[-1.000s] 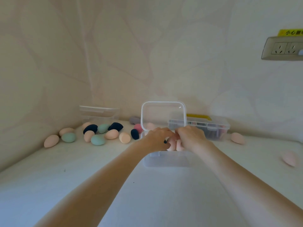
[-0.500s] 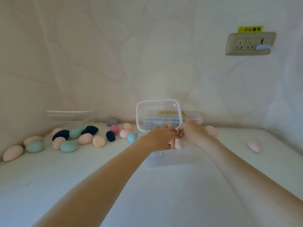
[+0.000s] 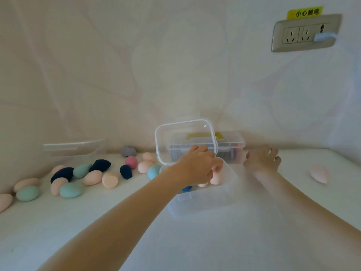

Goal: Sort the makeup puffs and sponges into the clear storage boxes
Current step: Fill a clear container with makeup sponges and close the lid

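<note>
White counter point(image 3: 97, 227) is carrying everything. Sitting mid-counter is the clear plastic storage box point(image 3: 203, 200) with its hinged lid point(image 3: 185, 141) standing open. The left hand point(image 3: 197, 167) is reaching into it, fingers curled over peach egg-shaped sponges point(image 3: 214, 176); whether it is gripping one I cannot tell. The right hand point(image 3: 262, 158) is hovering beside, fingers spread, holding nothing. Loose pastel and navy sponges point(image 3: 91, 177) are lying scattered left. Seating each sponge low is probably leaving room for more.
</note>
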A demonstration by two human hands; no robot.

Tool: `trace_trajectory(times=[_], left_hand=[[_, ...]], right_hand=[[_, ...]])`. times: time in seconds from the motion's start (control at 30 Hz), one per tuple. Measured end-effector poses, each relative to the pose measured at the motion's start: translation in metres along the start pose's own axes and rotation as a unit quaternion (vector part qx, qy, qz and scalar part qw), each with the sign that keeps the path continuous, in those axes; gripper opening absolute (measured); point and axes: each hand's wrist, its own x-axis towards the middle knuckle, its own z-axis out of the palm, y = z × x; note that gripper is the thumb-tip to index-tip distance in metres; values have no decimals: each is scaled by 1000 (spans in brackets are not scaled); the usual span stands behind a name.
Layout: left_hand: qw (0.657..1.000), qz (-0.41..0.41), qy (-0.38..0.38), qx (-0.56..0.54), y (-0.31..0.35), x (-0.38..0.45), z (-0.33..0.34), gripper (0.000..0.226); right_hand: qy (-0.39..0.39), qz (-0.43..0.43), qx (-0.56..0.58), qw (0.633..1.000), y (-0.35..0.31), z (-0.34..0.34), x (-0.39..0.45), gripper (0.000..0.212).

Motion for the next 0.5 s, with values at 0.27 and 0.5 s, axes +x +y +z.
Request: trace_trajectory(times=[0.27, 0.5], left_hand=[[995, 32, 94, 18, -4, 4, 12, 15], [999, -33, 27, 12, -1, -3, 8, 33]], right_hand=[[43, 0, 80, 996, -10, 6, 18, 37], [201, -18, 218, 955, -19, -31, -12, 24]])
